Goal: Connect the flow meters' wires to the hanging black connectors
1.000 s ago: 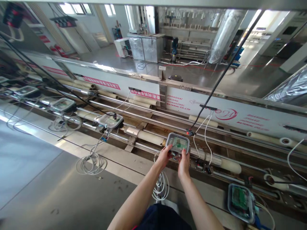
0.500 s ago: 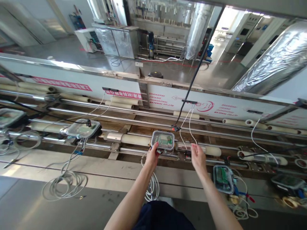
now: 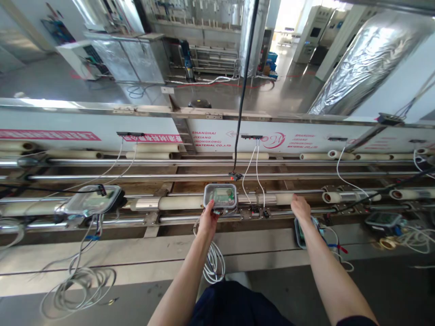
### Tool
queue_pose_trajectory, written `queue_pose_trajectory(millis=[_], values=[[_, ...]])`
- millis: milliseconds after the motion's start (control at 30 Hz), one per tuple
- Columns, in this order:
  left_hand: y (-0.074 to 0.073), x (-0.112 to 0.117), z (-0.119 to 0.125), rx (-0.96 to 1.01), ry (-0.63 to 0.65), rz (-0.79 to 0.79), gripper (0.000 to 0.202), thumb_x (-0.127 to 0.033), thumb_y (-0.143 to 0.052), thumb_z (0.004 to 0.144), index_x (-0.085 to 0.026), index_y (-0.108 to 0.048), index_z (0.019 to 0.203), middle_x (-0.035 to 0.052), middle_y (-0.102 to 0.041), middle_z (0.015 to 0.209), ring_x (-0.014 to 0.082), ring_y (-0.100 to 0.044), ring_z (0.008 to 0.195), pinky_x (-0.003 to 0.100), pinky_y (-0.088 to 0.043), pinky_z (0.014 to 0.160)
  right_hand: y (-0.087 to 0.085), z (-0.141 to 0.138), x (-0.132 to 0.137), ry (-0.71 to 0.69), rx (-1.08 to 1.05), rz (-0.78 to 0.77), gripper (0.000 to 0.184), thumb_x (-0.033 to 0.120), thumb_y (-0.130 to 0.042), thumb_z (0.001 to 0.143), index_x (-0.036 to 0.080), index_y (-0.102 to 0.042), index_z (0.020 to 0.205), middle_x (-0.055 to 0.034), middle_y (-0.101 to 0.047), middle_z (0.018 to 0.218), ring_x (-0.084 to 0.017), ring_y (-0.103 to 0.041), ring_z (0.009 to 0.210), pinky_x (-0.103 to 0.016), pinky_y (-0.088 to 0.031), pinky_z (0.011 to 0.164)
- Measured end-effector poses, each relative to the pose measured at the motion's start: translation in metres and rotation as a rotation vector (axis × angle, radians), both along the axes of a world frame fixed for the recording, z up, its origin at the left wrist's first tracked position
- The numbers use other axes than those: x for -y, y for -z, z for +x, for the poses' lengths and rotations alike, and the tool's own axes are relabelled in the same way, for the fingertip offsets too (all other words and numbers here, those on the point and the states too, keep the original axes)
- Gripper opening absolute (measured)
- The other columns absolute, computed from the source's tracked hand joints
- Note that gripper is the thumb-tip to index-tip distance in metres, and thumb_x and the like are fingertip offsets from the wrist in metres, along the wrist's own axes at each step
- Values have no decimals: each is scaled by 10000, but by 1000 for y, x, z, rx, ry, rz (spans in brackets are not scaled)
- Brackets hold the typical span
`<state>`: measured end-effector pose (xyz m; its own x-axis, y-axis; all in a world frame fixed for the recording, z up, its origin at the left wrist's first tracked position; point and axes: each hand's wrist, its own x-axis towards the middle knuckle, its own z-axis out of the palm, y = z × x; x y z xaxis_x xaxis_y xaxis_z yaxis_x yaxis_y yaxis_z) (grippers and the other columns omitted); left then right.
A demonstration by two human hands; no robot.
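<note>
My left hand (image 3: 208, 220) grips the lower edge of a clear-lidded meter box (image 3: 220, 196) with a green circuit board inside, which sits on the pipe line at the middle of the bench. A coil of white cable (image 3: 213, 262) hangs below that box. My right hand (image 3: 300, 208) reaches out to the right, over another clear-lidded box (image 3: 299, 233) lying by the bench's near rail; its fingers point away and their state is hidden. Two thin white wires (image 3: 253, 174) drop from a small black connector strip on the back panel toward the pipe.
Long steel rails (image 3: 136, 161) and cream pipe sections (image 3: 180, 202) run left to right. Another meter box (image 3: 91, 200) with grey cables (image 3: 73, 290) stands at left, more units (image 3: 383, 220) at right. A black cable (image 3: 243, 86) hangs down the centre. White back panel (image 3: 84, 127) has red lettering.
My right hand has left the middle box and moved right to the neighbouring box. My left hand keeps hold of the middle box. The view has swung to the right.
</note>
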<state>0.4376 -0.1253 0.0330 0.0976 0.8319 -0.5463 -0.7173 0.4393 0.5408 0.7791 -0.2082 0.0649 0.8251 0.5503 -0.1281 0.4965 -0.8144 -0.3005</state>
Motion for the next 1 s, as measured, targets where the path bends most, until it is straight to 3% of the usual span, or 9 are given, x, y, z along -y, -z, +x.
queue_pose_trajectory(millis=[167, 267, 367, 433, 600, 700, 833, 900, 1000], values=[[-1, -4, -6, -34, 95, -2, 138, -201, -648, 789, -117, -597, 885, 42, -615, 791, 104, -557, 574, 180, -481, 475, 7, -15, 8, -66, 11, 117, 459, 375, -326, 887, 70, -572, 1127, -221, -622, 1084, -293, -571, 1073, -393, -423, 914], [-2, -3, -19, -63, 211, 7, 200, -237, -693, 760, -105, -602, 879, 46, -601, 742, 120, -555, 561, 188, -462, 446, 11, -34, 29, -132, 32, 223, 466, 380, -385, 857, 73, -538, 1172, -204, -590, 1177, -270, -538, 1127, -372, -402, 958], [-1, 7, -41, -95, 299, 17, 269, -276, -731, 728, -102, -608, 893, 53, -614, 780, 114, -560, 581, 164, -431, 433, 12, -48, 72, -192, 34, 288, 387, 360, -406, 841, 150, -582, 1113, -114, -647, 1118, -212, -601, 1027, -320, -439, 922], [5, 21, -57, -155, 367, 54, 390, -348, -743, 713, -110, -610, 992, 94, -635, 966, 99, -555, 607, 158, -437, 458, 9, -48, 107, -179, 45, 291, 345, 348, -397, 838, 181, -614, 1048, -82, -689, 1009, -193, -648, 890, -304, -481, 841], [20, 74, -73, -201, 480, 42, 575, -439, -793, 625, -135, -597, 1072, 103, -619, 1094, 85, -535, 676, 154, -468, 579, -11, -3, 172, -57, 139, 240, 340, 328, -388, 817, 167, -637, 984, -118, -684, 954, -251, -632, 899, -394, -466, 850], [17, 109, -51, -213, 521, -30, 625, -467, -818, 572, -128, -601, 1050, 110, -629, 1072, 96, -537, 679, 157, -453, 569, -17, 41, 173, -54, 151, 227, 393, 321, -405, 810, 119, -592, 1090, -167, -615, 1127, -274, -560, 1074, -420, -400, 958], [6, 149, 12, -234, 563, -4, 599, -496, -795, 596, -107, -615, 1015, 123, -652, 980, 105, -540, 662, 161, -430, 560, -8, 100, 145, -124, 50, 199, 388, 313, -400, 846, 117, -563, 1138, -170, -543, 1257, -242, -460, 1221, -365, -342, 1025], [2, 166, 51, -248, 559, 16, 597, -503, -797, 584, -95, -621, 983, 135, -656, 946, 106, -532, 635, 163, -405, 529, 1, 126, 131, -150, -51, 153, 338, 337, -391, 880, 135, -607, 1043, -162, -612, 1150, -231, -518, 1161, -356, -385, 977], [-5, 190, 108, -264, 538, 24, 592, -501, -798, 576, -94, -627, 971, 149, -654, 960, 112, -533, 630, 174, -392, 523, 13, 156, 114, -200, -255, 62, 394, 450, -409, 903, 129, -637, 880, -119, -689, 859, -206, -648, 890, -357, -478, 814]])
